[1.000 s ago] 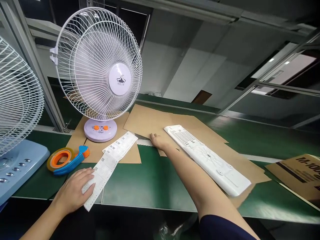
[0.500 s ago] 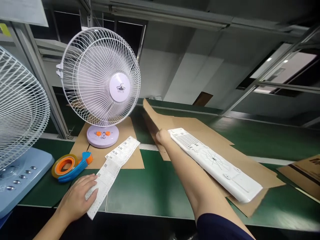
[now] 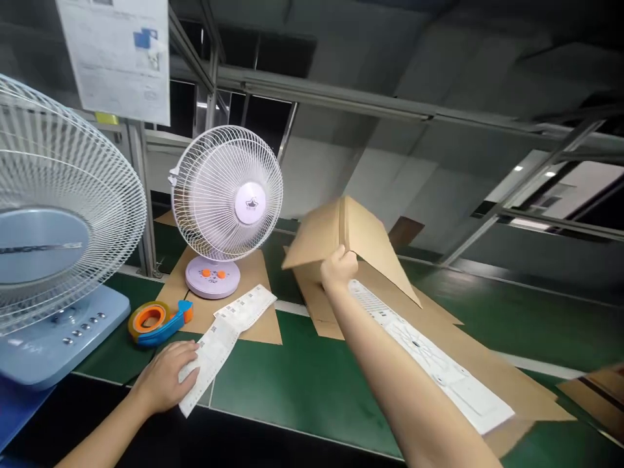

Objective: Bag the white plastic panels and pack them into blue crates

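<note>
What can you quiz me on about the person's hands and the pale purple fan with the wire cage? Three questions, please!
1. True or false: the bare left hand is on a long white printed paper strip.
2. What colour are the two round knobs on the pale purple wire-caged fan? A) green B) orange C) black
3. Fill in: the bare right hand grips a folded brown sheet of ____.

Key: 1 true; 2 B; 3 cardboard

Bare left forearm (image 3: 110, 428), bare right forearm (image 3: 390, 374) (both smooth), rounded shapes; narrower, uncovered wrists (image 3: 142, 398)

Downward-forward view from the head
</note>
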A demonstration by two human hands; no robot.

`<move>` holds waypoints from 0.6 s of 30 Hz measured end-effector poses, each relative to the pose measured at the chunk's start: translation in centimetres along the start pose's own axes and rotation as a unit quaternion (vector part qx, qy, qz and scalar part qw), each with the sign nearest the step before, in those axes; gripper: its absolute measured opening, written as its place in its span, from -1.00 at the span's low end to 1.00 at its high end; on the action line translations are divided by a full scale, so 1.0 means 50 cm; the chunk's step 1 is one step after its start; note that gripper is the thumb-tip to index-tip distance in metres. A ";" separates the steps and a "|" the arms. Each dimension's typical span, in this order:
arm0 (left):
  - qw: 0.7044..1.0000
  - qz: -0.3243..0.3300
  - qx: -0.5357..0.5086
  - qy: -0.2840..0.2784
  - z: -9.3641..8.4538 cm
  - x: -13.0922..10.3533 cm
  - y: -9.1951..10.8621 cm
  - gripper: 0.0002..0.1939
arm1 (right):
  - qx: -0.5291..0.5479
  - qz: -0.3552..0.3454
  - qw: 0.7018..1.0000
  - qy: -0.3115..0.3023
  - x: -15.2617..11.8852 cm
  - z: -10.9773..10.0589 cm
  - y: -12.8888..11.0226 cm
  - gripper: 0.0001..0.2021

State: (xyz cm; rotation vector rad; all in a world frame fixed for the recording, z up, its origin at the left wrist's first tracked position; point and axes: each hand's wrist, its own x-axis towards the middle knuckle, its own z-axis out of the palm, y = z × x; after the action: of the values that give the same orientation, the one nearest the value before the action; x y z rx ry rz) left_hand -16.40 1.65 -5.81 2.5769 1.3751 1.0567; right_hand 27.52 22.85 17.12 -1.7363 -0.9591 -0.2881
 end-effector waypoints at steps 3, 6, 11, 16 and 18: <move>1.000 -0.017 -0.018 -0.006 -0.001 0.001 0.006 -0.80 | 0.036 -0.045 0.998 0.004 -0.080 -0.051 -0.002 -0.66; 0.999 -0.011 -0.040 0.004 -0.012 0.003 0.013 -0.79 | 0.063 -0.107 0.992 0.019 -0.151 -0.097 0.012 -0.61; 0.991 0.065 -0.055 0.103 -0.042 0.041 0.076 -0.79 | 0.026 -0.340 0.930 0.140 -0.241 -0.177 0.027 -0.67; 0.965 0.085 -0.175 0.177 -0.104 0.181 0.254 -0.43 | 0.008 -0.496 0.858 0.132 -0.334 -0.210 0.024 -0.86; 0.956 0.024 -0.240 0.166 -0.142 0.247 0.321 -0.10 | 0.086 -0.498 0.859 0.084 -0.375 -0.201 0.017 -0.83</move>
State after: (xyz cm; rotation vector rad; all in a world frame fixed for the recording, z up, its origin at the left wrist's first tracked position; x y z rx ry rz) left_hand -4.27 -0.82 11.70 2.1546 0.9411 1.6515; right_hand 18.65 5.30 9.01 -0.8950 -1.6336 -0.9653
